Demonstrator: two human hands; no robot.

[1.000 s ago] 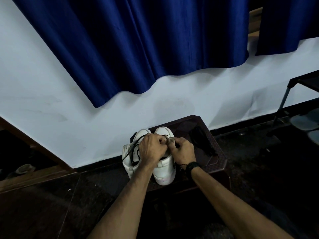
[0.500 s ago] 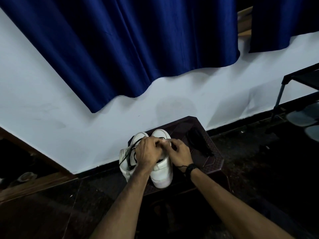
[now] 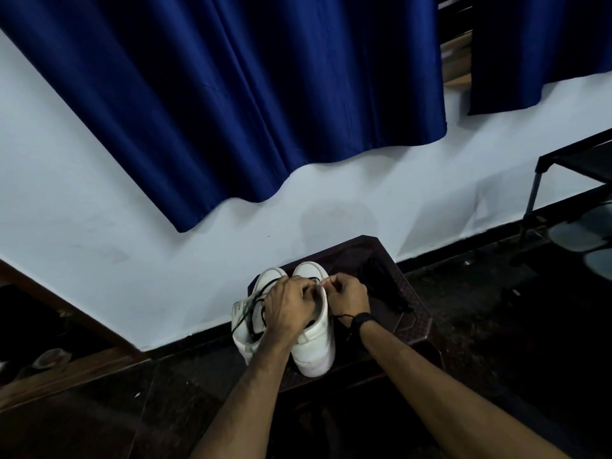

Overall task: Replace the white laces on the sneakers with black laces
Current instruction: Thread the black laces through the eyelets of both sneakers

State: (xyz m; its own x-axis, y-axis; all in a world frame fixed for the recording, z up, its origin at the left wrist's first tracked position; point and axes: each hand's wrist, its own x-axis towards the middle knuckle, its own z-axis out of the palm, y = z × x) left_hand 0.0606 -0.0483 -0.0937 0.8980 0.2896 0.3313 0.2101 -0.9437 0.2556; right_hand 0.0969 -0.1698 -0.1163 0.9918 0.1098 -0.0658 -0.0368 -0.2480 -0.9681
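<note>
While two white sneakers (image 3: 314,342) stand side by side on the dark surface (image 3: 414,326), left hand (image 3: 289,304) and right hand (image 3: 347,298) both pinch at the right sneaker's eyelets — black lace (image 3: 255,309) trails across the left one.

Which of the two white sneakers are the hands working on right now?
The right-hand white sneaker: both the left hand and right hand are on it. The left-hand white sneaker lies untouched with loose black lace.

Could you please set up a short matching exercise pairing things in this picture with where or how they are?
Things:
1. right sneaker
2. left sneaker
3. curtain
4. wristband

States:
a. hangs against the white wall
b. on the right forearm
c. both hands work at it
d. loose black lace trails over it

Pairs: 1-c, 2-d, 3-a, 4-b
</note>
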